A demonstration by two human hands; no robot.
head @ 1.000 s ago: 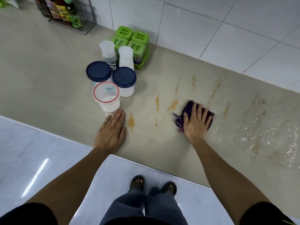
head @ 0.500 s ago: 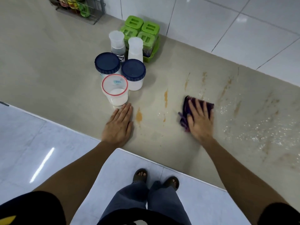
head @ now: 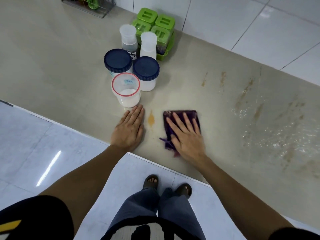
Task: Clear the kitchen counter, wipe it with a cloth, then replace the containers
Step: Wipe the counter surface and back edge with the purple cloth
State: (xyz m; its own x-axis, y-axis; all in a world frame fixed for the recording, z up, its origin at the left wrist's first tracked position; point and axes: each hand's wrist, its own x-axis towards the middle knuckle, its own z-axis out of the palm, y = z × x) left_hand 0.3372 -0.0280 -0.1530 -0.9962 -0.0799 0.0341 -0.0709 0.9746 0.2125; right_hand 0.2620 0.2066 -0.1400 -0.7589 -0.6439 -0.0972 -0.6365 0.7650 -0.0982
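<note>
My right hand (head: 187,137) presses flat, fingers spread, on the purple cloth (head: 181,116) at mid-frame on the worktop (head: 60,66); my left hand (head: 129,129) rests flat, released, below the containers (head: 131,71).

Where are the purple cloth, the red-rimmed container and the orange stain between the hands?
purple cloth (head: 180,113), head view, bare top edge above the fingers.
red-rimmed container (head: 129,99), head view, front wall over the white contents.
orange stain (head: 151,119), head view, middle of the blotch.
</note>
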